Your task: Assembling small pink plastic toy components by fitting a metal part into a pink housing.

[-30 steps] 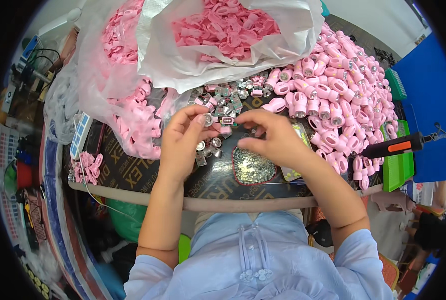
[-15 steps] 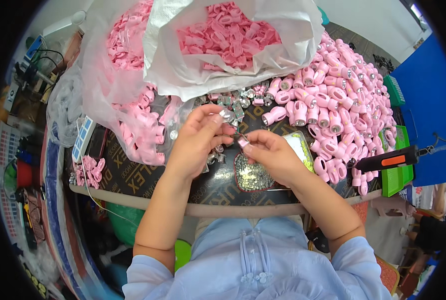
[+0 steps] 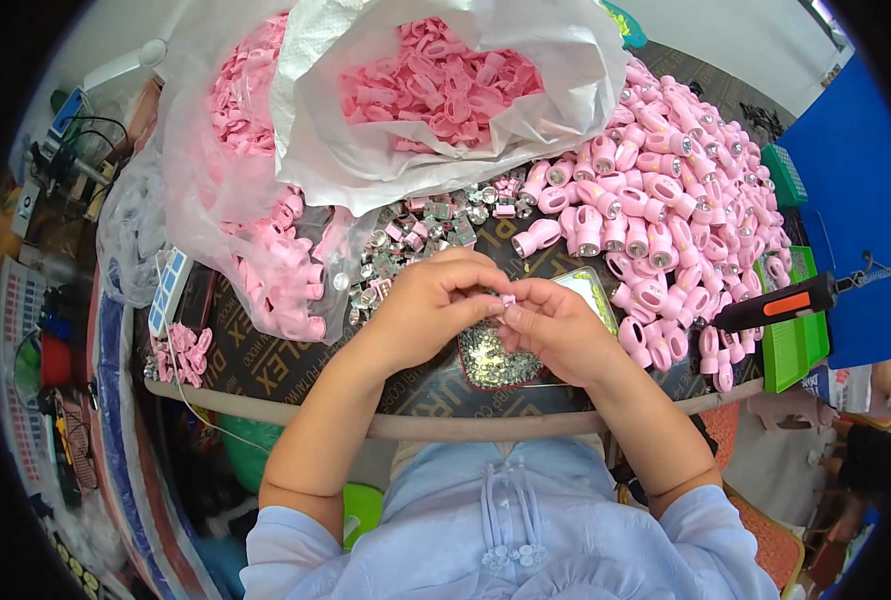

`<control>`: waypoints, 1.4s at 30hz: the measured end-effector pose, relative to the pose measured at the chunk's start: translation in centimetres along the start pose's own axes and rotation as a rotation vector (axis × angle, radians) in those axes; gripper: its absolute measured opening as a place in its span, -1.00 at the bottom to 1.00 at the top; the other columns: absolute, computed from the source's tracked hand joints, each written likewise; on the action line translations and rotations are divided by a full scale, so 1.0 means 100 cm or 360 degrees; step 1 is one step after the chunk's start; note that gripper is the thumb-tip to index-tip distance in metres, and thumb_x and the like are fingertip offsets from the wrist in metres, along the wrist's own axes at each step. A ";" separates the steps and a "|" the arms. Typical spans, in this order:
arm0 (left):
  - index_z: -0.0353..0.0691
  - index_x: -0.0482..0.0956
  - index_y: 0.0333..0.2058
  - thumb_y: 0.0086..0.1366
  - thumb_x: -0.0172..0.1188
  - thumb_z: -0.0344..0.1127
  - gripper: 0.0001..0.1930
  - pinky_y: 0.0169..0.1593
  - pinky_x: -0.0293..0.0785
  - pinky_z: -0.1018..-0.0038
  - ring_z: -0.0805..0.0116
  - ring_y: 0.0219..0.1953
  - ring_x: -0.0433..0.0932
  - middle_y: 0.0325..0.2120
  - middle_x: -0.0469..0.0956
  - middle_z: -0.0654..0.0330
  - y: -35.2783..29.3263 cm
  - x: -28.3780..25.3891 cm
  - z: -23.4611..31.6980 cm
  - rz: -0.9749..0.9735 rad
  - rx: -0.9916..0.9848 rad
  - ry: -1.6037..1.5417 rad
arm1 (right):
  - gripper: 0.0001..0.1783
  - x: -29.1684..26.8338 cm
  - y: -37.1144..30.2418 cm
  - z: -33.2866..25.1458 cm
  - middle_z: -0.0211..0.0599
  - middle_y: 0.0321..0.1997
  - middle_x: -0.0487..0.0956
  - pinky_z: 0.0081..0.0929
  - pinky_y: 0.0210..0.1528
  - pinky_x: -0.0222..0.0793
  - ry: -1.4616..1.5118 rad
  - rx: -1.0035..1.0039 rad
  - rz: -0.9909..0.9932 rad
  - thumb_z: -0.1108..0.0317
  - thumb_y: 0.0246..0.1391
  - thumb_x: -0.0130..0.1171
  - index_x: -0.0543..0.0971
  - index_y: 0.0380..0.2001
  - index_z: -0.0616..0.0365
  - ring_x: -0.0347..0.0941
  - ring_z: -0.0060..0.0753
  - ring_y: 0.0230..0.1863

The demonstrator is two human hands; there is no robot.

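My left hand (image 3: 428, 312) and my right hand (image 3: 556, 328) meet over the near middle of the table. Both pinch a small pink part (image 3: 507, 301) between their fingertips; the fingers cover most of it, so its exact kind is hard to make out. Just below them lies a shallow tray (image 3: 501, 365) full of tiny shiny metal pieces. Beside my right hand is a clear box (image 3: 596, 292) with yellow-green bits inside. Beyond my left hand, small silver-and-pink assemblies (image 3: 421, 232) are scattered on the dark table.
A big heap of pink toy flashlights (image 3: 656, 200) covers the right side. White sacks (image 3: 326, 165) of pink shells stand at the back. An electric screwdriver (image 3: 778, 304) hangs at the right by a green basket (image 3: 796, 345). A power strip (image 3: 170, 290) lies at left.
My hands have come together, and the left has moved right and nearer. The shiny silver piece in my left fingers no longer shows there. The pink part is now between both hands.
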State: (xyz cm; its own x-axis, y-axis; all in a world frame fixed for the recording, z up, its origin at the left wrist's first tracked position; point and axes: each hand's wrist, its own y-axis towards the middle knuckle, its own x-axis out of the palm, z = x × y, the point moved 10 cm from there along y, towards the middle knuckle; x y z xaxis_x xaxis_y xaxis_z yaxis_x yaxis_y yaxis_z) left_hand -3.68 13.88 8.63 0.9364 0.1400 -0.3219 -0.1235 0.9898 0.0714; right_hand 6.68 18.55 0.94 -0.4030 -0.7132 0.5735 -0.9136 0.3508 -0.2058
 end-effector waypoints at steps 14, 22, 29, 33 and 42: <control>-0.26 0.64 -0.19 0.20 0.24 -0.27 -0.75 0.09 0.44 0.13 -0.06 -0.03 0.52 -0.18 0.62 0.02 0.129 -0.114 -0.017 0.0995 0.0188 0.1909 | -0.77 0.033 -0.017 0.014 -0.32 -0.13 0.59 -0.35 0.06 0.45 0.0863 -0.0132 -0.0139 0.34 0.34 0.11 0.54 0.00 0.14 0.51 -0.41 -0.09; -0.28 0.62 -0.25 0.10 0.22 -0.36 -0.77 0.07 0.45 0.12 -0.06 -0.02 0.51 -0.14 0.59 -0.07 0.110 -0.103 -0.014 0.0623 0.0325 0.1848 | -0.82 0.022 -0.018 0.011 -0.28 -0.19 0.59 -0.33 0.01 0.41 0.0864 -0.0092 -0.0117 0.33 0.31 0.14 0.52 -0.08 0.14 0.49 -0.39 -0.15; -0.30 0.64 -0.33 0.18 0.31 -0.23 -0.77 -0.21 0.51 0.19 -0.05 -0.35 0.61 -0.44 0.60 -0.08 -0.007 -0.117 -0.027 -0.0087 -0.0428 0.1084 | -0.79 0.016 -0.038 -0.006 -0.37 -0.29 0.45 -0.27 -0.11 0.30 0.0686 -0.0111 -0.0086 0.21 0.22 0.24 0.49 -0.21 0.05 0.38 -0.36 -0.22; -0.33 0.65 -0.31 0.18 0.28 -0.26 -0.77 -0.16 0.52 0.11 -0.08 -0.23 0.63 -0.34 0.61 -0.13 -0.054 -0.254 -0.091 0.0896 -0.0684 0.1579 | -0.80 0.029 -0.033 -0.005 -0.34 -0.28 0.46 -0.29 -0.10 0.32 0.0663 -0.0061 -0.0115 0.23 0.24 0.21 0.50 -0.20 0.09 0.39 -0.35 -0.23; -0.30 0.60 -0.38 0.15 0.27 -0.38 -0.89 -0.12 0.50 0.12 -0.06 -0.19 0.59 -0.31 0.60 -0.06 -0.069 -0.252 -0.093 0.1047 -0.0631 0.1822 | -0.73 0.045 -0.039 -0.003 -0.22 -0.15 0.58 -0.28 -0.05 0.43 0.0708 -0.0112 -0.0297 0.32 0.26 0.18 0.52 -0.04 0.22 0.51 -0.31 -0.18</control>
State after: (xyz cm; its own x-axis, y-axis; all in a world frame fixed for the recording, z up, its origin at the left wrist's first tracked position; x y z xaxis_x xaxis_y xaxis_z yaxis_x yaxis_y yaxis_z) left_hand -29.45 3.82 7.45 -0.0966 0.3334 -0.9378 -0.6994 0.6477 0.3023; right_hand 8.43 14.15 4.59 -0.1565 -0.4446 0.8820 -0.9559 0.2930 -0.0219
